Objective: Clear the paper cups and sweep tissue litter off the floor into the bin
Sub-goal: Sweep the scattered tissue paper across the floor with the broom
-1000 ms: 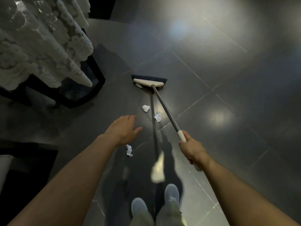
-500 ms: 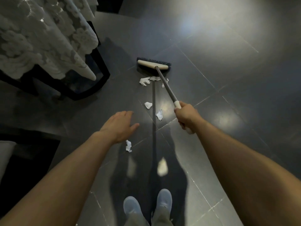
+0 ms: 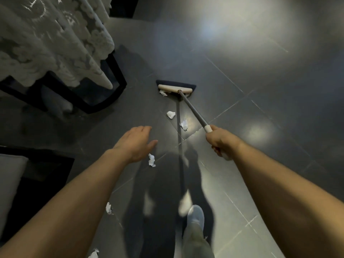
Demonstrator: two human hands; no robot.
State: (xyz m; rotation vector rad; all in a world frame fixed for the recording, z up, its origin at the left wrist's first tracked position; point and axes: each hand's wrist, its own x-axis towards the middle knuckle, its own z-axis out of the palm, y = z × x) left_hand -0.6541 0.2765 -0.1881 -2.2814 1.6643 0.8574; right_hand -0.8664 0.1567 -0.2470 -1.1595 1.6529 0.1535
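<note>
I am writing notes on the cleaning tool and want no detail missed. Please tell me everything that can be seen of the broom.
The broom has a flat cream head bar with dark bristles along its far side, a thin grey handle and a white grip at the top. It leans toward the person, with its head down on the dark tiled floor. The right hand grips the white end; the left hand does not touch it. A white tissue scrap lies against the head's left end.

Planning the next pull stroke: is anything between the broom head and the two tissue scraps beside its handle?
Nothing visible: only bare tile separates the broom head from the two tissue scraps. A third scrap lies at the head's left end.
</note>
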